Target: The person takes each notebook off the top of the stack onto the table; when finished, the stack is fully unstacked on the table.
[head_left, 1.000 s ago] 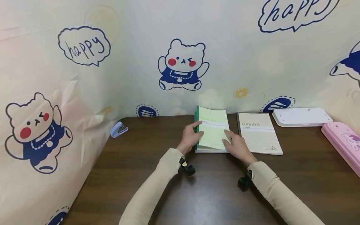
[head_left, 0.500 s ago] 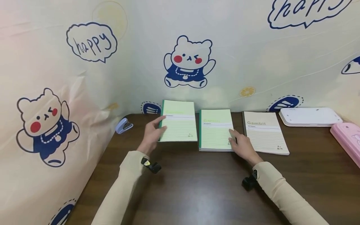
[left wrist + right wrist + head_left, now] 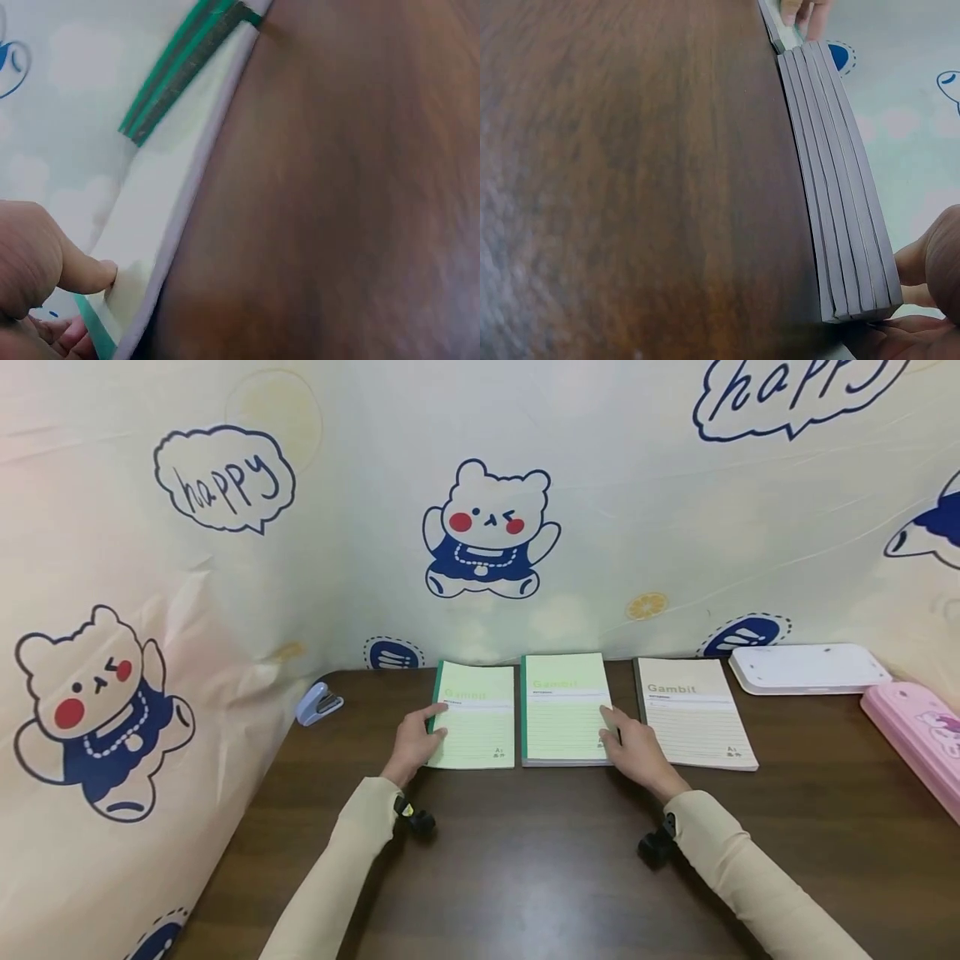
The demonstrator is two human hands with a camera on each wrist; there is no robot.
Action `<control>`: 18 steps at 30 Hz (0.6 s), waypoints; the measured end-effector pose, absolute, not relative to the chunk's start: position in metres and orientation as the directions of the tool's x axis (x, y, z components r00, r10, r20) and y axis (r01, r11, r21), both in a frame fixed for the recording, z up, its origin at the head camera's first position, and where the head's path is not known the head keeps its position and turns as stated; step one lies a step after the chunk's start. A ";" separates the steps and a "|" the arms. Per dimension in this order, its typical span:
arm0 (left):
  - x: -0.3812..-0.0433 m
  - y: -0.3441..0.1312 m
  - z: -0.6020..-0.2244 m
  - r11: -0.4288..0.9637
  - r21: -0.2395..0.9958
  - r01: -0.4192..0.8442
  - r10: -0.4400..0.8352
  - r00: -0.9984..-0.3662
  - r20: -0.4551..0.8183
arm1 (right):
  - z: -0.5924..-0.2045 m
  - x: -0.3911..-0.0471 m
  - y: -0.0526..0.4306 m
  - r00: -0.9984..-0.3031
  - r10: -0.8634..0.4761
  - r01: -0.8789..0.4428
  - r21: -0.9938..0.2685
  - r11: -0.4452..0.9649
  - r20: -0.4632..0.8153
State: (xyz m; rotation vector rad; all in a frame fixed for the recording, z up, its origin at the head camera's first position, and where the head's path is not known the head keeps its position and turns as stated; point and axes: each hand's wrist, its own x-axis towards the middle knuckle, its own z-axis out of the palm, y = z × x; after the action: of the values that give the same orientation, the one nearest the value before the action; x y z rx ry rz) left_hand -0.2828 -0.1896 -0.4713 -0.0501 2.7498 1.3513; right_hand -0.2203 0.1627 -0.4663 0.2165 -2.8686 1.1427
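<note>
My left hand (image 3: 414,745) holds a single green notebook (image 3: 480,718) by its left edge, thumb on the cover and fingers at the dark green spine. In the left wrist view the thumb presses the pale cover near the spine, and the other fingers are partly hidden behind it. Beside it lies a stack of green notebooks (image 3: 564,718), its several layers showing end-on in the right wrist view. At the stack's right edge, my right hand (image 3: 636,750) grips it, thumb and forefinger on the top cover and other fingers low against its side.
A beige notebook (image 3: 690,714) lies right of the stack. Farther right are a white flat case (image 3: 810,669) and a pink case (image 3: 918,735). A lilac stapler (image 3: 318,703) sits at the table's left edge. A printed cloth (image 3: 337,552) hangs behind the brown table (image 3: 510,868).
The left hand has lifted the top green notebook off the stack, moved it left and brought it down beside the stack. The right hand has stayed at the stack's right edge.
</note>
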 end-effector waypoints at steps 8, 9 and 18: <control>-0.279 -0.186 -0.470 0.772 0.634 0.052 0.082 -0.996 -0.018 | -0.464 -0.220 0.162 -0.989 -0.112 -0.149 -0.674 0.723 0.098; -0.278 -0.186 -0.469 0.772 0.633 0.051 0.084 -0.996 -0.021 | -0.464 -0.220 0.163 -0.989 -0.112 -0.150 -0.675 0.723 0.100; -0.283 -0.150 -0.454 0.768 0.618 0.168 0.133 -0.986 0.103 | -0.464 -0.221 0.162 -0.990 -0.106 -0.142 -0.677 0.722 0.095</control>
State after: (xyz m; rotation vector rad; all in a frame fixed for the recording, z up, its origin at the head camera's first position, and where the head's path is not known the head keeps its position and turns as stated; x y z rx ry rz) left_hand -0.2825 -0.1502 -0.4541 0.2554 3.0042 1.0573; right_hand -0.2208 0.1622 -0.4643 0.2067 -2.8692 1.1348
